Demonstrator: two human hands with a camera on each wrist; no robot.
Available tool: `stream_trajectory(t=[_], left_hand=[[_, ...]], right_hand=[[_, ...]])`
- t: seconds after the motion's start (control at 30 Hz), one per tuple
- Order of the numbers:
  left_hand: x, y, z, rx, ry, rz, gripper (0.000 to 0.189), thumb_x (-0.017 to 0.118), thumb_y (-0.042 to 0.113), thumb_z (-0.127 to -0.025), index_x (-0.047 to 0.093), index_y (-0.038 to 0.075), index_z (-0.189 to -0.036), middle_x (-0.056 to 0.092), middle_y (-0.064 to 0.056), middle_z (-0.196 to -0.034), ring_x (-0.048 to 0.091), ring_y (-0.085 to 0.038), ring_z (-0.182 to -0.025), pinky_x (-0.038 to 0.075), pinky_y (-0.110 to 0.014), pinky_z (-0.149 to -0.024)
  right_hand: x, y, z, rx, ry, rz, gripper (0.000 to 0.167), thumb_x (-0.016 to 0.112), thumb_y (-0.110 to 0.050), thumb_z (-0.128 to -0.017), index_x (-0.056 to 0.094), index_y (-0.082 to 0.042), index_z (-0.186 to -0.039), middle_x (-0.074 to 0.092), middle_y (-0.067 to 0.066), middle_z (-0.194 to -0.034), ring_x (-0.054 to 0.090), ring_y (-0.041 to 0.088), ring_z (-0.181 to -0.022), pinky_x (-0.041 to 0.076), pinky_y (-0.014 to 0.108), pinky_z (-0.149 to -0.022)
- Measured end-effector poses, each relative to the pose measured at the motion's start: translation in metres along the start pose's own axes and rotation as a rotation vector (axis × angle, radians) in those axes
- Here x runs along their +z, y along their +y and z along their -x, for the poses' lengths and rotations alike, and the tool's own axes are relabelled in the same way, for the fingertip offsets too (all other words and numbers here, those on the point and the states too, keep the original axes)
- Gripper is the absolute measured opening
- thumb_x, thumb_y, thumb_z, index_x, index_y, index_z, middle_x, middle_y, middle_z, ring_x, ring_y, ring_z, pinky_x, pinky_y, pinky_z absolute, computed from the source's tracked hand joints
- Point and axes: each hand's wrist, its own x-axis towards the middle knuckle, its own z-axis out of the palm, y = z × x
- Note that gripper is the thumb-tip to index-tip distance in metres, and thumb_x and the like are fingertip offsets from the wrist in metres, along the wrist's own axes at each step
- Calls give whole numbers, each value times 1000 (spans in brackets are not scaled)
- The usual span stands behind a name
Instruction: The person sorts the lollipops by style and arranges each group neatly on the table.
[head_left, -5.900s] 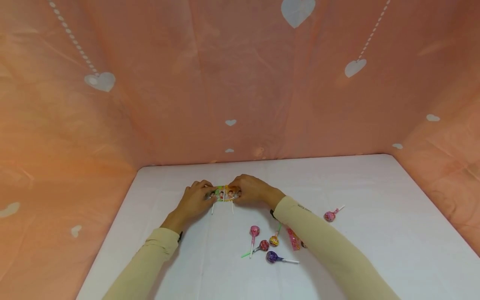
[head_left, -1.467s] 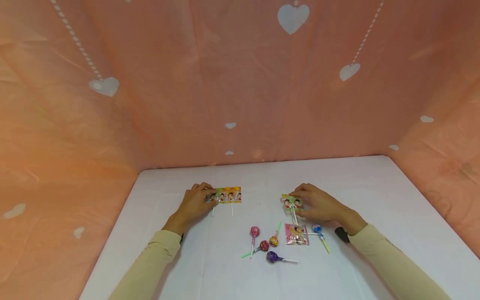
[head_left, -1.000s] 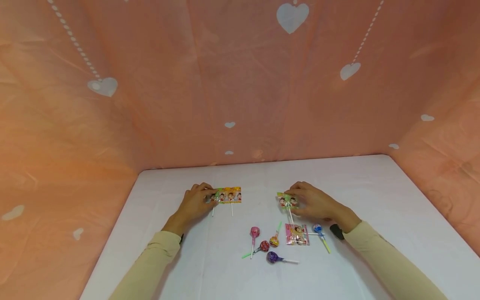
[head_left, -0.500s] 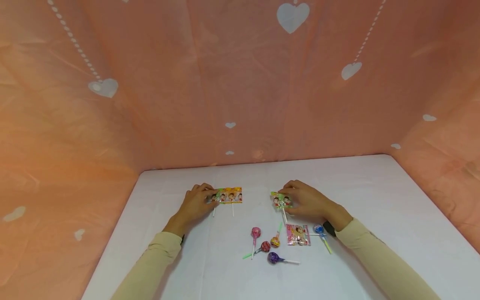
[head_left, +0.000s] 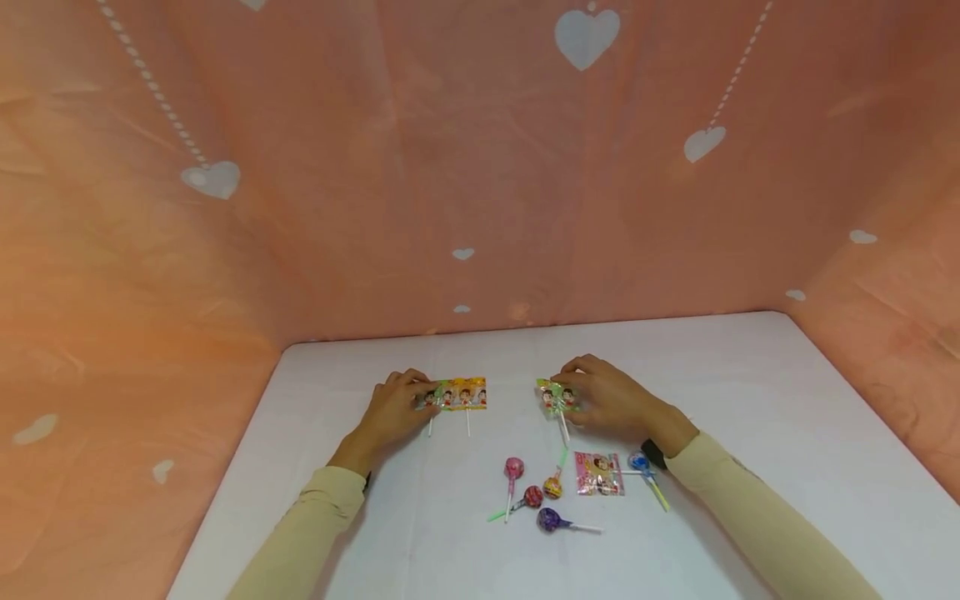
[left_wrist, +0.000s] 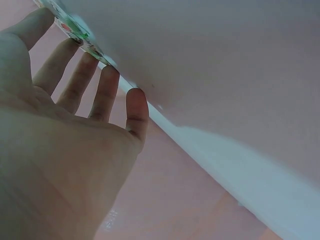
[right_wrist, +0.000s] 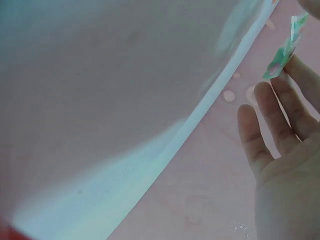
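Note:
My left hand point(head_left: 396, 414) pinches a flat green-wrapped lollipop point(head_left: 444, 395) at its left end, near the far side of the white table. Right beside that one lies an orange-wrapped lollipop point(head_left: 470, 394), its white stick pointing towards me. My right hand point(head_left: 611, 398) grips another green-wrapped lollipop point(head_left: 551, 397) between thumb and fingers, a gap to the right of the orange one. In the right wrist view, this green wrapper point(right_wrist: 280, 60) stands clear of the tabletop. The left wrist view shows a strip of the other wrapper point(left_wrist: 72, 25) at my fingertips.
Nearer me lie a pink ball lollipop point(head_left: 513, 468), a red one point(head_left: 532, 497), a yellow one point(head_left: 552, 487) and a purple one point(head_left: 549, 520). A pink flat-wrapped lollipop point(head_left: 592, 475) and a blue ball lollipop point(head_left: 639, 462) lie below my right wrist. Peach cloth point(head_left: 480, 167) surrounds the table.
Earlier my right hand was at the orange lollipop; it then appears further right gripping a green-wrapped one and has moved left with it since. My left hand stays in place.

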Motion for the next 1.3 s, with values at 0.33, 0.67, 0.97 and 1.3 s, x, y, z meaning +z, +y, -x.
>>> stream_trajectory(t=[0.33, 0.67, 0.97, 1.3], left_hand=[[1, 0, -3, 2, 3, 14, 45, 72, 33, -90, 66, 15, -131, 61, -5, -128, 51, -31, -121, 39, -50, -94], [-1, 1, -3, 6, 5, 17, 45, 72, 33, -90, 67, 15, -130, 61, -5, -128, 51, -30, -121, 38, -51, -94], [-3, 1, -2, 7, 2, 36, 45, 72, 33, -90, 67, 14, -130, 61, -6, -129, 50, -31, -122, 38, -51, -94], [-1, -2, 0, 1, 3, 33, 45, 73, 32, -89, 67, 14, -130, 61, -5, -128, 51, -31, -121, 38, -51, -93]], right_hand=[[-2, 2, -9, -39, -6, -12, 50, 76, -36, -81, 68, -16, -127, 63, 3, -122, 57, 21, -115, 48, 43, -102], [0, -2, -19, -51, -10, -38, 50, 75, -38, -82, 68, -13, -126, 63, 4, -120, 58, 20, -113, 50, 42, -99], [7, -2, -29, -47, 16, -104, 52, 75, -37, -82, 67, -12, -127, 63, 5, -121, 57, 21, -115, 49, 42, -100], [13, -5, -40, -33, 21, -147, 53, 74, -38, -83, 67, -11, -128, 63, 5, -121, 56, 22, -116, 48, 43, -101]])
